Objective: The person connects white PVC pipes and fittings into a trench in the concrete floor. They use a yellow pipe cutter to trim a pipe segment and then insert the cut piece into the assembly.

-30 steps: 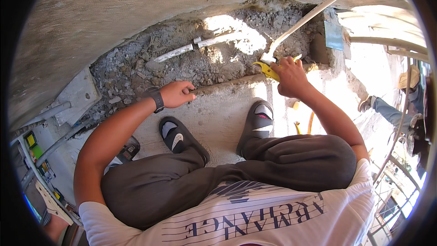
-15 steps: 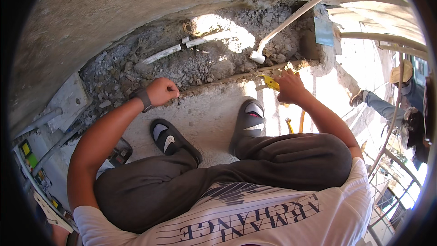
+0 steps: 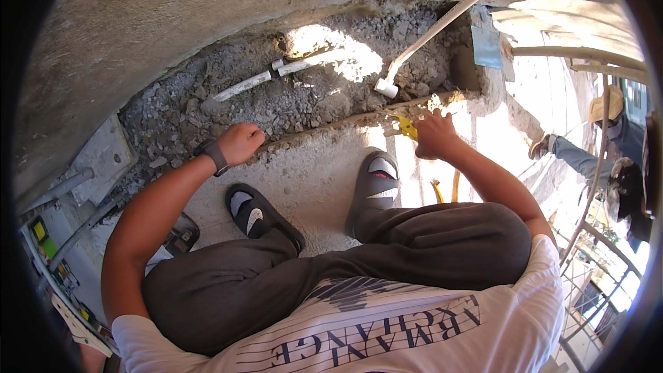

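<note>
My right hand (image 3: 436, 136) is closed around a yellow hand tool with a hooked jaw, which looks like a pipe cutter (image 3: 403, 126). The jaw points left, over the concrete near the trench edge. My left hand (image 3: 240, 143), with a dark band on its wrist, is curled into a fist beside the trench's near edge. Whatever it may hold is hidden. A white pipe (image 3: 456, 14) slants down into the trench and ends in a white fitting (image 3: 386, 88). Two loose white pipe pieces lie in the rubble: a short pipe (image 3: 243, 86) and a partly sunlit pipe (image 3: 311, 63).
Rubble (image 3: 331, 107) fills the trench along a concrete wall (image 3: 173, 14). Orange-yellow handles (image 3: 437, 191) lie by my right knee. Left of my sandals is a dark case (image 3: 183, 233). Another person's leg (image 3: 577, 160) shows at right, behind a pole (image 3: 592, 186).
The view has shifted slightly. My left fist sits a little farther left, and my right hand still grips the yellow tool in nearly the same place.
</note>
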{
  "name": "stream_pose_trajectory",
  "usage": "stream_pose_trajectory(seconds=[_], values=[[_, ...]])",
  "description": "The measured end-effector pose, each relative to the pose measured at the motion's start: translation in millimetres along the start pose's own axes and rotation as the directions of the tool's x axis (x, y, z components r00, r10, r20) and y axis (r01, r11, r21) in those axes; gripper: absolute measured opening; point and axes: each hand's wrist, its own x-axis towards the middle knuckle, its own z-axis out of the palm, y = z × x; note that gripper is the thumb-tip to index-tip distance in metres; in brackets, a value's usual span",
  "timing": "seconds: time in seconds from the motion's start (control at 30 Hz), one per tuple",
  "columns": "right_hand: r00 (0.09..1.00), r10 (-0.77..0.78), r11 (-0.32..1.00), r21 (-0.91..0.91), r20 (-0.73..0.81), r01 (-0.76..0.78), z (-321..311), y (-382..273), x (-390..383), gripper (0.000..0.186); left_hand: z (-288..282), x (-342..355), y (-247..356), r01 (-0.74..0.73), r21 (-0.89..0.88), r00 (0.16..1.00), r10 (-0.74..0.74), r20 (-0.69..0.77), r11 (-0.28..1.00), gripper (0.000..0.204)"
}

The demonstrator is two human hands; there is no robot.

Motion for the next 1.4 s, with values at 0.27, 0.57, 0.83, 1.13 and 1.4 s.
stream_pose_trajectory(seconds=[0.27,0.57,0.83,1.13,1.4], values=[[0.994,-0.074,0.988,0.128,-0.075,0.083,-13.2,12.4,2.1,0.064,23.2,-2.4,-4.2,-0.283,-0.046,0.921,0.258,-0.291,0.958,0.038],[0.847,-0.468,0.303,0.946,0.253,-0.115,-10.4,23.2,8.1,0.035,21.5,-0.8,5.3,-0.275,0.063,0.961,0.273,0.032,0.96,0.032],[0.944,-0.215,0.282,0.941,0.251,-0.186,22.7,-11.5,10.9,0.048,28.3,-5.3,-29.5,-0.231,0.226,0.946,0.272,-0.174,0.947,0.051],[0.987,0.11,0.625,0.765,0.114,-0.158,43.8,-24.9,-6.3,0.088,-39.8,-20.0,-3.1,-0.18,0.44,0.955,0.264,-0.138,0.88,0.058],[0.984,0.154,0.468,0.87,0.092,-0.154,55.6,-29.9,-34.4,0.087,-93.0,87.5,22.4,0.156,0.416,0.954,-0.028,-0.298,0.896,0.045]])
